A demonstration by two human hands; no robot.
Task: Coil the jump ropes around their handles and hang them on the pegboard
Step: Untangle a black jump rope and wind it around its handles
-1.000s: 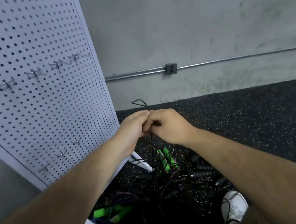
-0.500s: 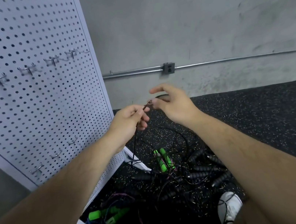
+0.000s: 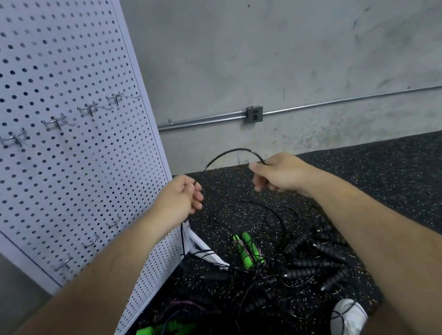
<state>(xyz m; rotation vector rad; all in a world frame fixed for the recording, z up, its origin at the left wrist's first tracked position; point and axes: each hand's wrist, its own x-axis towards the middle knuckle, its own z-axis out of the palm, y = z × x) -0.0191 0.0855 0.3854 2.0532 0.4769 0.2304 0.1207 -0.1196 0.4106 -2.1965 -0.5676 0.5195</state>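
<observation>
While a white sneaker is standing at the bottom edge of the view, the jump ropes are lying just beyond it in a loose tangle on the black speckled rubber floor. Ribbed black foam handles are crossing one another in the heap. A pair of bright green plastic handles is lying side by side among them, and more green handles are lying near the pegboard's foot.

Above the heap, both hands are working one thin black rope cord. The left hand is curling its fingers round the cord, which is trailing down from it into the pile. The right hand is pinching the same cord, so a short arch is rising between the two hands, which are held apart.

Farther off, the white perforated metal pegboard is standing to the left, and its silver wire hooks are carrying nothing. Behind it, a grey concrete wall is closing off the scene.

By my reading the task is barely starting. No rope looks coiled round its handles, none is hanging, and this cord is only being drawn out of the tangle.
</observation>
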